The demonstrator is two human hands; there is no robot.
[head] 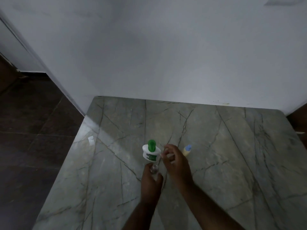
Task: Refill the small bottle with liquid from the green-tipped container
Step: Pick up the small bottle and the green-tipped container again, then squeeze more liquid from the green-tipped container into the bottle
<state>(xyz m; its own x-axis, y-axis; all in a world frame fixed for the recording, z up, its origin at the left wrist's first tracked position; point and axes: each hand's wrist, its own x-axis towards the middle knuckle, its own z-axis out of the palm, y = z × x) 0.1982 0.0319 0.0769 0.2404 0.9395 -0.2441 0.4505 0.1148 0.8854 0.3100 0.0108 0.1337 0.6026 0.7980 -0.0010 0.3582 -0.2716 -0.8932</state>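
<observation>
On the surface (232, 163), our left hand (151, 181) grips the small bottle (154, 169) just beside the upright green-tipped container (149, 154), which our right hand (174, 163), curled round we cannot tell what, could topple.

Left grip (150, 180), right grip (174, 161): bare; forearms (207, 201) bare to frame edge.

Green-tipped white container (150, 151); grey veined marble table (232, 146).

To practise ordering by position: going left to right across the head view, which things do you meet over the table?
The green-tipped container → right hand → blue-capped bottle. The left hand with the small bottle overlaps the container, so it is left out.
</observation>
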